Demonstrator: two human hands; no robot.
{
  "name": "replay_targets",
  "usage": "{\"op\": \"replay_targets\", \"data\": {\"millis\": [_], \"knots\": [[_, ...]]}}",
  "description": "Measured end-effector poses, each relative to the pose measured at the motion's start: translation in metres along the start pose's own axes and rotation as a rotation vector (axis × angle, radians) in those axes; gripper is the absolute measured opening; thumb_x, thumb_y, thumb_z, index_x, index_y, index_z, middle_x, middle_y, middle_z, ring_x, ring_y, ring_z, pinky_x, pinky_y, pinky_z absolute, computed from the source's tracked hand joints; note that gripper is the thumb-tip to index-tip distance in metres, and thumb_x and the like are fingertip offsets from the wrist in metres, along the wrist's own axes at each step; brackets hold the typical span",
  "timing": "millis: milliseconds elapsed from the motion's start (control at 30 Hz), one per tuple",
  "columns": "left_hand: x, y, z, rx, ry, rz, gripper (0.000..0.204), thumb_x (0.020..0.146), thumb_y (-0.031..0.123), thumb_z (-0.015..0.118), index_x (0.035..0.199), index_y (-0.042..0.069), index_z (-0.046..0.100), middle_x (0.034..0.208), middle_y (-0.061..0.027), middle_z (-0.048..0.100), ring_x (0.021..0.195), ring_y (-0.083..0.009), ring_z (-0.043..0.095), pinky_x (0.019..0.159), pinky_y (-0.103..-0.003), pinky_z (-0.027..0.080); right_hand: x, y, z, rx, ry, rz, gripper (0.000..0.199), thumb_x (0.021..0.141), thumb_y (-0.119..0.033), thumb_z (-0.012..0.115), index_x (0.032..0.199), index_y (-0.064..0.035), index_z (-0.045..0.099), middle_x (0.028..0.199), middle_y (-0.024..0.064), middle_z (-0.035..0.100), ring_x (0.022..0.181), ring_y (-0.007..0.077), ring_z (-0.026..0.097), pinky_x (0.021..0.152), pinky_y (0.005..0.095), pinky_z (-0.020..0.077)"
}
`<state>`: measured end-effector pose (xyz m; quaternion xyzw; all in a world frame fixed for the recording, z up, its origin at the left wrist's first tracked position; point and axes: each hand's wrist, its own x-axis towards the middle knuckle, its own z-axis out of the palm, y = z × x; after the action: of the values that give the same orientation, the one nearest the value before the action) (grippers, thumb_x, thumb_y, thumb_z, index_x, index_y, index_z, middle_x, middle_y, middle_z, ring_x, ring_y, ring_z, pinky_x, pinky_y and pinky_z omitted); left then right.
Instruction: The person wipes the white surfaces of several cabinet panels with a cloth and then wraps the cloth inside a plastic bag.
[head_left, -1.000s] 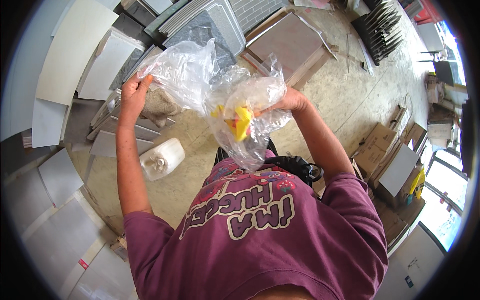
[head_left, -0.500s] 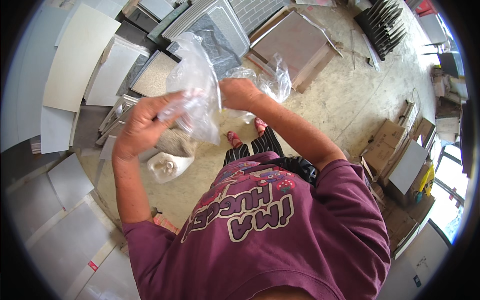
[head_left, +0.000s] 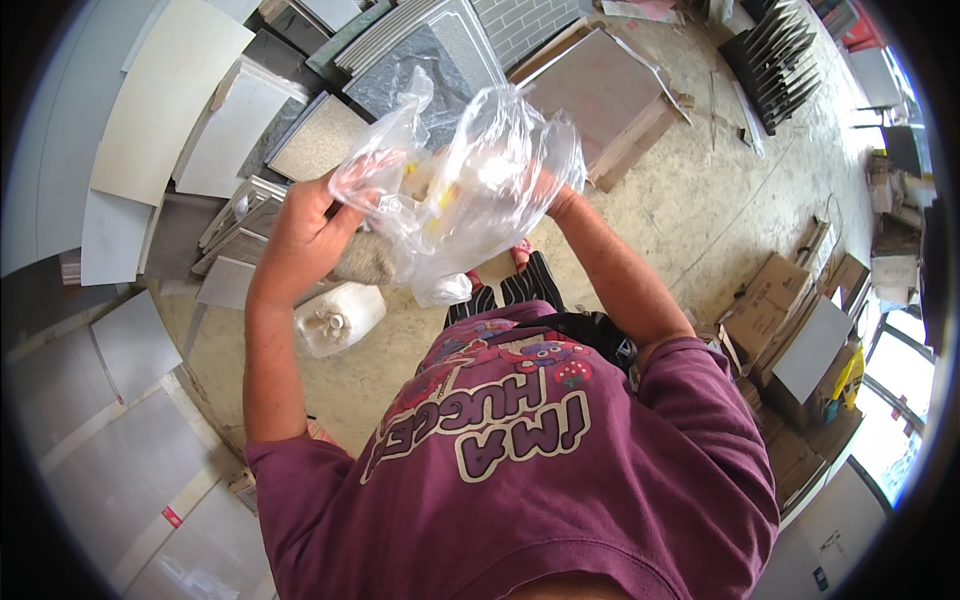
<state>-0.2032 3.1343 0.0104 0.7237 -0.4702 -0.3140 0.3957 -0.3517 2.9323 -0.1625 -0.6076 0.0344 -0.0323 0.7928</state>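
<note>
A crumpled clear plastic bag [head_left: 480, 200] spreads between my two hands in front of my chest. My left hand [head_left: 315, 230] is closed on its left edge, with plastic bunched over the fingertips. My right hand [head_left: 557, 192] is at the bag's right side, its fingers hidden behind or inside the shiny film. Small yellow patches show through the middle of the plastic. Just below my left hand is a grey-brown, rough-textured bundle [head_left: 365, 260], partly covered by the hand and the bag; what it is I cannot tell. A whitish plastic jug [head_left: 342, 318] stands on the floor beneath.
Stacked tiles and slabs [head_left: 320, 140] lean along the left and far side. A low flat stack [head_left: 600, 95] lies ahead on the concrete floor [head_left: 690, 200]. To the right are cardboard boxes [head_left: 765, 300]; a black slotted rack [head_left: 770, 65] stands far right.
The bag has opened out wider and shifted right. My right hand has moved rightward and nearer, and plastic now covers its fingers. My left hand still grips the bag.
</note>
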Motion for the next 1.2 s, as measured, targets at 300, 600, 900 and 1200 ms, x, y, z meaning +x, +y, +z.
{"op": "replay_targets", "data": {"millis": [300,600,900,1200], "knots": [[0.02,-0.007,0.021,0.288,0.125,-0.066,0.055,0.067,0.031,0.078,0.111,0.005,0.059,0.08,-0.0031,0.054,0.066,-0.0146,0.049,0.061,-0.029,0.044,0.008,0.024,0.017,0.497,-0.032,-0.044,0.056,0.072,-0.019,0.075,0.12,-0.0062,0.051,0.114,0.007,0.058,0.103,0.0157,0.056,0.09,0.0312,0.0465],[0.028,-0.034,0.023,0.208,0.006,-0.256,0.087,0.055,0.057,0.079,0.122,0.008,0.053,0.107,-0.0117,0.058,0.1,-0.0229,0.057,0.086,-0.033,0.045,0.015,0.0,0.025,0.462,-0.028,0.003,0.047,0.07,-0.017,0.078,0.11,-0.0065,0.056,0.105,0.005,0.06,0.096,0.0134,0.057,0.084,0.0289,0.0469],[0.028,-0.054,0.042,-0.162,-0.114,-0.269,0.079,0.057,0.029,0.084,0.122,0.001,0.05,0.109,-0.0084,0.06,0.099,-0.0154,0.055,0.088,-0.029,0.043,0.022,-0.009,0.048,0.028,0.211,-0.478,0.041,0.067,-0.015,0.076,0.101,-0.0076,0.056,0.102,0.0054,0.055,0.097,0.0178,0.053,0.085,0.0324,0.0438],[0.035,-0.06,0.054,-0.283,-0.097,-0.358,0.045,0.063,0.005,0.077,0.106,0.003,0.062,0.097,-0.0008,0.065,0.09,-0.0092,0.058,0.084,-0.026,0.045,0.017,-0.047,0.047,0.007,0.128,-0.189,0.057,0.062,-0.019,0.08,0.111,-0.0044,0.054,0.106,0.0066,0.055,0.101,0.0171,0.053,0.089,0.0312,0.0421]]}}
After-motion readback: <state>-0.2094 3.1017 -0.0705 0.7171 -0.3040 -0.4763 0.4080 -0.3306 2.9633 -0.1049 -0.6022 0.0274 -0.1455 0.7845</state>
